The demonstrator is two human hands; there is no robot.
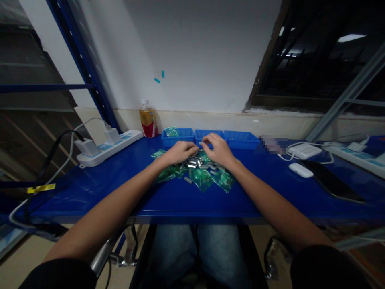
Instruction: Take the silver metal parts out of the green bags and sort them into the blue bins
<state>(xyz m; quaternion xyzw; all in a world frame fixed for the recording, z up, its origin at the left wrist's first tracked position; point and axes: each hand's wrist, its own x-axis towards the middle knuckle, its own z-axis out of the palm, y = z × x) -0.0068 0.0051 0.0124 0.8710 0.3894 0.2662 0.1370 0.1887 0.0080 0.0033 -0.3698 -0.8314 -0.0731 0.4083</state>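
Observation:
My left hand (182,151) is over the left side of a pile of small parts, its thumb and fingers pressed together; what they hold, if anything, is hidden. Across from it my right hand (218,149) curls over the pile, with thumb and forefinger pinched around a tiny pale piece too small to name. Beneath both hands lie several shiny silver metal pieces (192,162), heaped in the middle. Green circuit boards in clear plastic bags (201,179) spread around and under them. One loose silver piece (188,180) lies at the pile's front edge.
Behind the pile stand three blue trays (243,140); the left one holds a green bag (171,131). A drink bottle (148,120) and a power strip (111,146) are at left. A white earbud case (300,170) and black phone (333,182) lie right on the blue table (198,204).

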